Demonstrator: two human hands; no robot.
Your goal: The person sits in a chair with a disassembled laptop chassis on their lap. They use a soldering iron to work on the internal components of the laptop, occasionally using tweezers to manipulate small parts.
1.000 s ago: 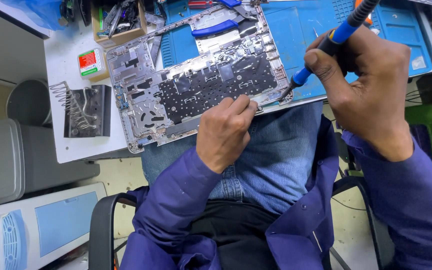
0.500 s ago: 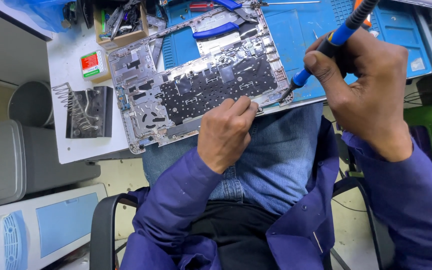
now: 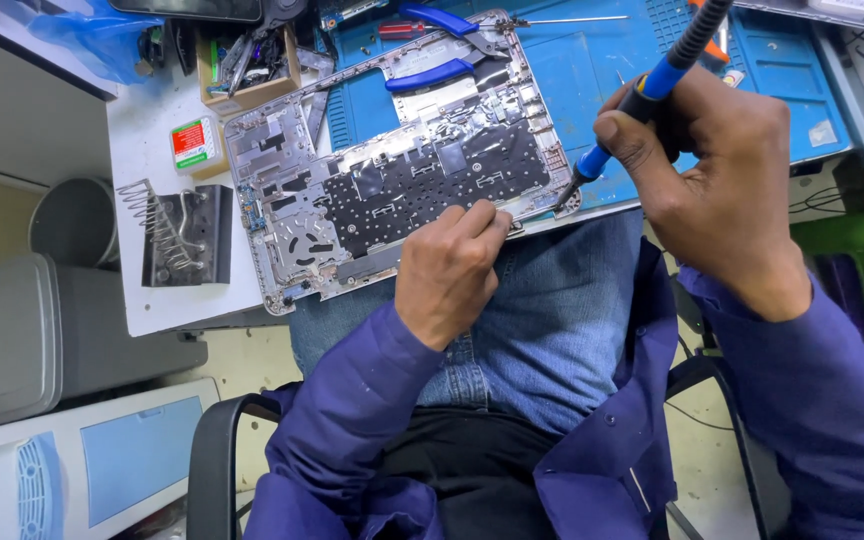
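Note:
A silver laptop shell (image 3: pixel 282 150), stripped and lying inner side up, shows the black back of its keyboard (image 3: pixel 422 190) and rests tilted over the bench's near edge. My left hand (image 3: pixel 452 270) grips the shell's near edge with curled fingers. My right hand (image 3: pixel 707 180) holds a blue-handled soldering iron (image 3: pixel 652 85) like a pen. The iron's tip touches the shell's near right corner. Both sleeves are dark blue.
A blue work mat (image 3: pixel 602 60) lies under the shell, with blue-handled pliers (image 3: pixel 442 70) on it. On the white bench (image 3: pixel 142 160) stand a black iron holder with a coil (image 3: pixel 182 235), a small red and green tin (image 3: pixel 192 143) and a box of tools (image 3: pixel 247 60). Grey cases (image 3: pixel 22 340) stand left.
Both hands and the iron stay nearly where they were. The iron's tip remains at the shell's right corner, with only a slight shift of view.

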